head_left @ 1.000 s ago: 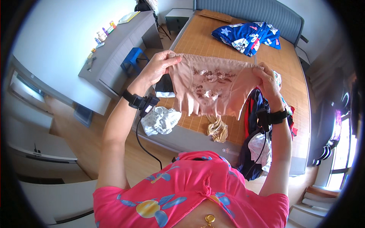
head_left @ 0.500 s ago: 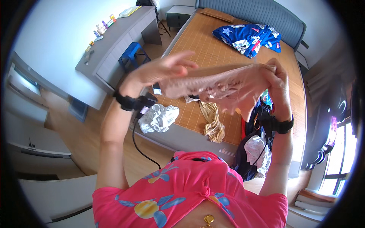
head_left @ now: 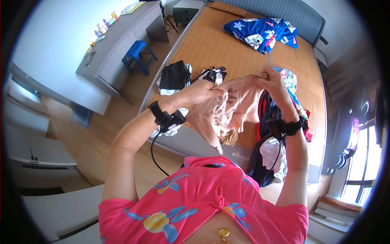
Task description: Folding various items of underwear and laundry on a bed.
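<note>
A light pink garment (head_left: 231, 103) with lacy or patterned parts hangs between my hands, stretched along its upper edge above the near end of the bed. My left hand (head_left: 205, 91) grips it near its upper left, fingers closed on the cloth. At the upper right corner my right hand (head_left: 271, 81) pinches the edge. Partly behind the garment lies a tan cloth (head_left: 230, 138). Under my left wrist a white cloth (head_left: 172, 129) shows in part. A heap of dark, red and patterned clothes (head_left: 264, 162) lies by my right forearm.
The bed (head_left: 199, 49) carries a folded black garment on white cloth (head_left: 175, 77), small black-and-white items (head_left: 213, 75) and a blue patterned bundle (head_left: 262, 34). At the left stand a grey desk (head_left: 118, 40) with small bottles and a blue stool (head_left: 140, 55).
My left hand was open and blurred beside the garment; now it has closed on it. The garment hangs lower and is spread between both hands. The folded black clothes have come into view.
</note>
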Demonstrator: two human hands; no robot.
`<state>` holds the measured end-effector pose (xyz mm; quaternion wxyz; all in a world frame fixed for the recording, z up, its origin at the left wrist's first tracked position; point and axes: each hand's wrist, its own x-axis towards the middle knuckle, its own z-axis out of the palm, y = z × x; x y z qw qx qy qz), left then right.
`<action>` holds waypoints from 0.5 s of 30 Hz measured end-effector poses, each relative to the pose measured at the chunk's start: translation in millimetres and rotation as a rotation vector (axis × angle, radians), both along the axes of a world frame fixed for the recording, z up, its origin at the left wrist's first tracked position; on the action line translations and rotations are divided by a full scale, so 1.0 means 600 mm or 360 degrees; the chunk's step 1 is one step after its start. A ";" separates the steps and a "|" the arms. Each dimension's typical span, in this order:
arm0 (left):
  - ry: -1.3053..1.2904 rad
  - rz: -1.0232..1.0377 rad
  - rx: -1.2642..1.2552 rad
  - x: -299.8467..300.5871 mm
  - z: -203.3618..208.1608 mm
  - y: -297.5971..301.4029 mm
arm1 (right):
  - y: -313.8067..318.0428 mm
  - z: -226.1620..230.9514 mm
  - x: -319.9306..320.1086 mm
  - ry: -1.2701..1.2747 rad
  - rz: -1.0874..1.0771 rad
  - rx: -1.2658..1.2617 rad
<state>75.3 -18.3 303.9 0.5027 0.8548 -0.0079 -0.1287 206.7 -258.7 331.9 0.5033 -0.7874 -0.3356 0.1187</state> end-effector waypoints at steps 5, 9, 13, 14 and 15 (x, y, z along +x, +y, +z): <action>-0.0114 0.0027 -0.0062 0.002 -0.008 0.003 | -0.003 -0.004 -0.006 0.0141 0.0026 0.0144; -0.0907 -0.0219 0.0770 0.001 -0.020 0.021 | -0.001 0.002 -0.020 0.0092 0.0055 0.0063; -0.0986 -0.0111 0.1238 -0.009 -0.003 0.006 | -0.005 -0.004 -0.026 -0.0017 0.0148 -0.0064; -0.0953 -0.0097 0.1109 -0.008 -0.010 0.009 | -0.007 -0.011 -0.025 -0.0024 0.0170 -0.0025; -0.0920 -0.0084 0.0979 -0.007 -0.014 0.010 | -0.008 -0.019 -0.023 -0.0026 0.0169 -0.0019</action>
